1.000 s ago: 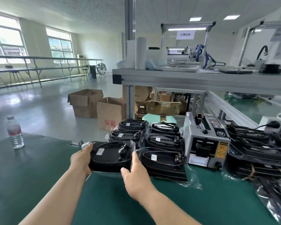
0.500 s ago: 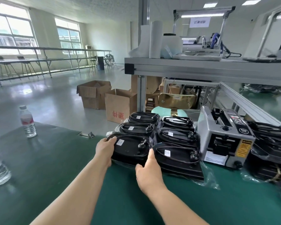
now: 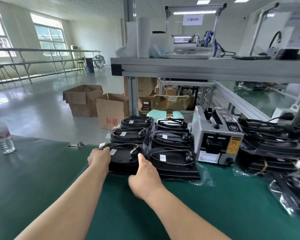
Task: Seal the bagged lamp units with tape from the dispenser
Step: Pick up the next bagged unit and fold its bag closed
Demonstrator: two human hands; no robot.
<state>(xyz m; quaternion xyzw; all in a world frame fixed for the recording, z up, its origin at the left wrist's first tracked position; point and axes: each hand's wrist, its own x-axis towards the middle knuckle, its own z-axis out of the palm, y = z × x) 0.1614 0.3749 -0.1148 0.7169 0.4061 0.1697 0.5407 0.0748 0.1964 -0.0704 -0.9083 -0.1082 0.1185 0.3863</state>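
Bagged lamp unit [image 3: 123,157] — black, with a coiled cord on top — sits at the front left of a block of stacked units [image 3: 170,141] on the green table [image 3: 42,179], left of the tape dispenser [image 3: 216,137]. Left hand [image 3: 99,158] curls its fingers over the unit's left edge; right hand [image 3: 144,172] grips its near right side, thumb laid on top. Water bottle [image 3: 3,135] stands well apart at the left.

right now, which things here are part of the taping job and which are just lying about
Job: lamp unit the left hand grips, other bagged lamp units, tape dispenser.
Lying about: water bottle, cardboard boxes, chair.
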